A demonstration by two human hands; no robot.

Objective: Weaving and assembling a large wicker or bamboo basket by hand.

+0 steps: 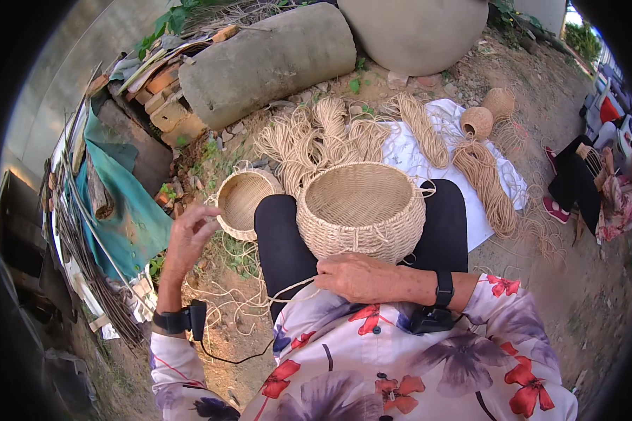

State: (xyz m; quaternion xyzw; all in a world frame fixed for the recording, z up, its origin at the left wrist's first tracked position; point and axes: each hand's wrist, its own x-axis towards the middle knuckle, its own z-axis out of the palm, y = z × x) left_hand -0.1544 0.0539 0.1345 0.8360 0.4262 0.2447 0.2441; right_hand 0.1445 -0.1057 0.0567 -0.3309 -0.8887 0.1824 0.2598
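Observation:
A round woven basket [361,235] of pale cord rests on my lap between my knees, its mouth tilted up. My right hand [358,277] lies closed against the basket's near side. From its fingers a strand of cord [293,288] runs out to the left. Raised at the left, my left hand [192,230] has bent, parted fingers, and no held thing shows in it. Just beyond those fingers stands a smaller woven basket [239,228], on the ground beside my left knee. What the right fingertips press on is hidden by the hand.
Bundles of cord [316,137] lie beyond my knees, another coil [486,184] on a white cloth [442,119]. Two small woven pots [477,122] sit there. Loose strands [225,302] trail at left near a green sheet [116,203]. A person [604,186] sits at far right.

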